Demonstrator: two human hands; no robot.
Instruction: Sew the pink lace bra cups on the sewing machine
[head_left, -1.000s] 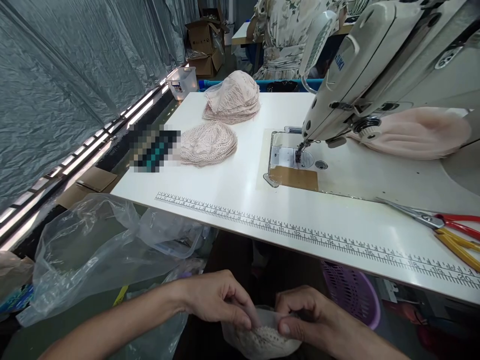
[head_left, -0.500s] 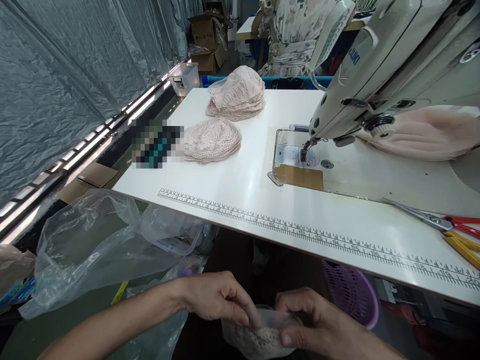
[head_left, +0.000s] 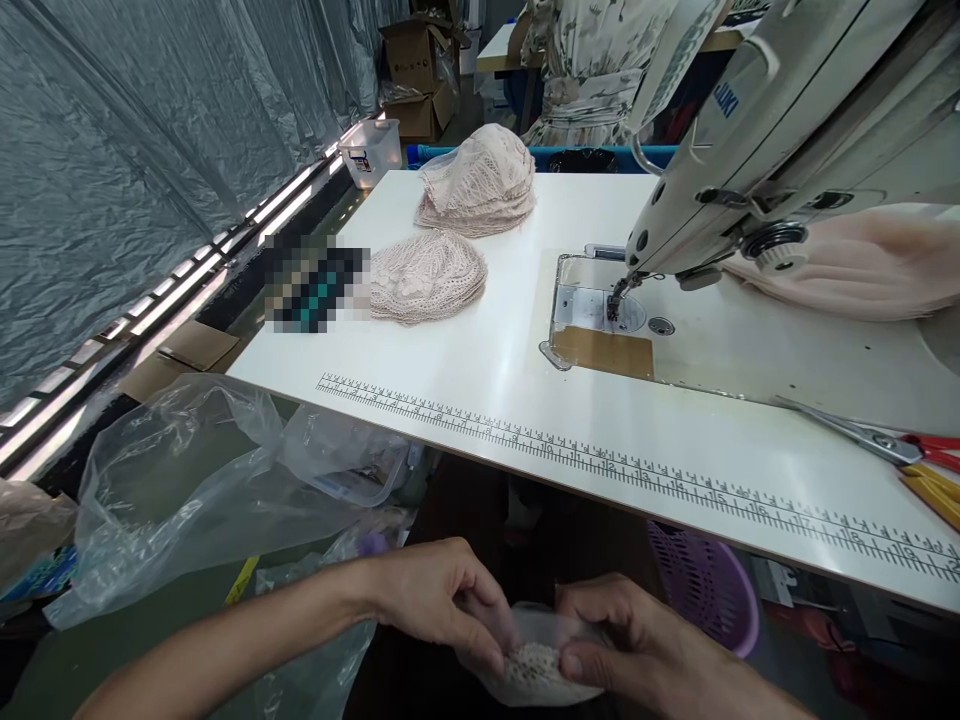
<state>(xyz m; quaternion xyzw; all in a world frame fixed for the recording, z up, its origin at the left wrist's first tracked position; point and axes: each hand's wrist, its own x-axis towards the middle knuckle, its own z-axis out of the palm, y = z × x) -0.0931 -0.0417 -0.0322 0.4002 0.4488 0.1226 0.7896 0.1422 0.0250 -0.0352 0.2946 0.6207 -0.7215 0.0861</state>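
Observation:
Below the table edge, my two hands hold a sheer, pale, cup-shaped piece (head_left: 534, 665) with a patch of openwork lace showing in its middle. My left hand (head_left: 442, 600) grips its left side, with the thumb in front and the fingers partly hidden behind the sheer layer. On the other side, my right hand (head_left: 637, 635) pinches it between thumb and bent fingers. Up on the table lie two stacks of beige lace pieces, a nearer stack (head_left: 429, 278) and a taller farther stack (head_left: 480, 180).
A sewing machine (head_left: 750, 150) stands at right on the white table (head_left: 450, 370), pinkish fabric (head_left: 877, 260) behind its needle. Scissors (head_left: 885, 440) lie near the right edge. Clear plastic bags (head_left: 210, 500) hang at left; a purple basket (head_left: 705, 585) stands below. A person (head_left: 592, 70) is beyond.
The sheer piece has tilted and shifted slightly right, showing more of its lace. My left fingers have drawn back from inside it to its left edge. The view has moved slightly.

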